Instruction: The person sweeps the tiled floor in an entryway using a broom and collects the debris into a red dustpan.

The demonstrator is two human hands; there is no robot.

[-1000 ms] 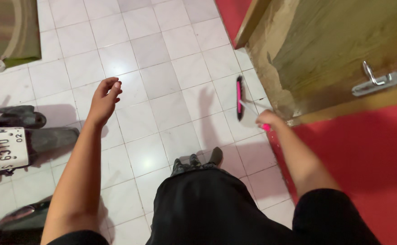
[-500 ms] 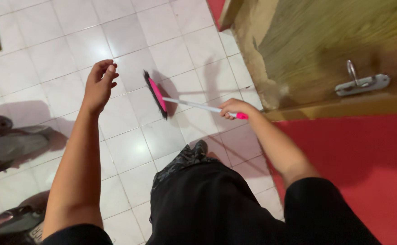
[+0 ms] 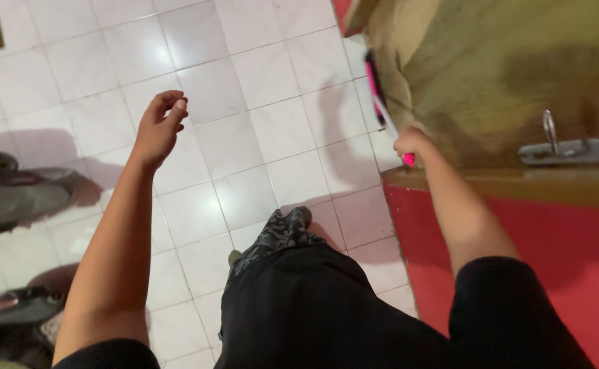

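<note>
Item: black garment (image 3: 299,307), nearest the camera, above white floor tiles (image 3: 245,191). Right hand (image 3: 412,142): fingers closed around the pink-ended white handle of a push broom (image 3: 380,102). Broom head, pink with black bristles, lay on the tiles against the wooden door (image 3: 504,75). Left hand (image 3: 157,130): raised over the tiles, fingers loosely curled, holding nothing. Metal door handle (image 3: 563,147) was well right of the broom.

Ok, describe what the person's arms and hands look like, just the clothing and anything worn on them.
Both arms are bare from the upper arm down, with short black sleeves showing at the bottom edge of the view. The left hand and right hand wear no gloves; no rings, watch or bracelets are visible. The black garment continues over the torso.
</note>
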